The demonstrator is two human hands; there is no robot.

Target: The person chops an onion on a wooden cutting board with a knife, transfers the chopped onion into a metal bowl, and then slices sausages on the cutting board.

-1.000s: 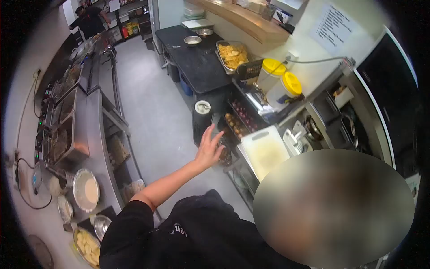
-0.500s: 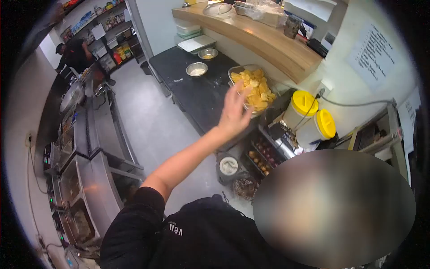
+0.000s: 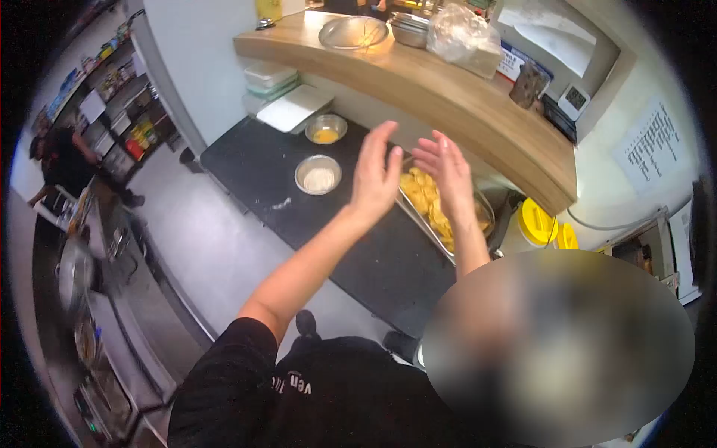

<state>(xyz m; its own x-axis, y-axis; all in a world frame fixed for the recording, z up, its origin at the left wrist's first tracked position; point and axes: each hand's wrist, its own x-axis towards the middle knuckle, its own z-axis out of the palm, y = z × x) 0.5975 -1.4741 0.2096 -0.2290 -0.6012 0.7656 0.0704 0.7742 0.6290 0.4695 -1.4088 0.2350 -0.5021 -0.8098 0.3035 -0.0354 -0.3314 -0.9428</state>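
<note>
Both of my hands are raised over the near side of the wooden ledge, above the dark counter. My left hand (image 3: 376, 175) is open and holds nothing, its thumb apart from the fingers. To its right, my right hand (image 3: 452, 175) is open too, with nothing in it. Behind and beneath my right hand and forearm lie yellow potato chips (image 3: 420, 196) in a metal tray (image 3: 429, 232), partly hidden. Left of my left hand stand a metal bowl with white powder (image 3: 319, 179) and a smaller metal bowl with yellow contents (image 3: 326, 136).
The dark counter (image 3: 246, 160) runs below a curved wooden ledge (image 3: 426, 78). A white tray (image 3: 295, 108) lies at its far end. Yellow-lidded tubs (image 3: 536, 222) stand right of the chips. Another person (image 3: 71, 160) is at the far left. A blurred oval hides the lower right.
My right hand has come into view beside the left. The view has shifted closer to the counter and bowls. My left hand is no longer in front of the chips.
</note>
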